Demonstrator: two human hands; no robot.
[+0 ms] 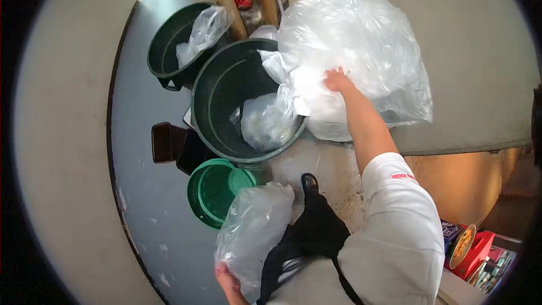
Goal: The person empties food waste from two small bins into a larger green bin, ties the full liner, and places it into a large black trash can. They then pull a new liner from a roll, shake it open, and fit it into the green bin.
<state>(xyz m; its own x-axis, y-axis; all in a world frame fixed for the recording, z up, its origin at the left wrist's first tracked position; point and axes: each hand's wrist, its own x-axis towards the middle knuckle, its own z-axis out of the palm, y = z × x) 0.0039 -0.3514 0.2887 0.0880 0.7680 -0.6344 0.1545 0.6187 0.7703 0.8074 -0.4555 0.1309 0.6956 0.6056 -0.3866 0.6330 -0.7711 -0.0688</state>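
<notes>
Head cam: scuffed grey-blue floor (149, 214), pale wall (68, 135). L hand (227, 278) closed on crinkly clear plastic bag (255, 223) nr round green tub (210, 183). R hand (337, 80), fingers part-spread, on lg shiny see-thru bag (361, 28) beside round dk-green bin (217, 96); can't tell if gripping.

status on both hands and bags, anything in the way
Left hand gripping smaller bag. Right hand at big bag. Green bucket near smaller bag, maybe in the way.

Large translucent plastic bag (367, 34), bulging, shiny and crinkled, resting ahead of me to the right, smaller clear plastic bag (257, 217), loosely puffed, which I hold slanting, low at my left
</notes>
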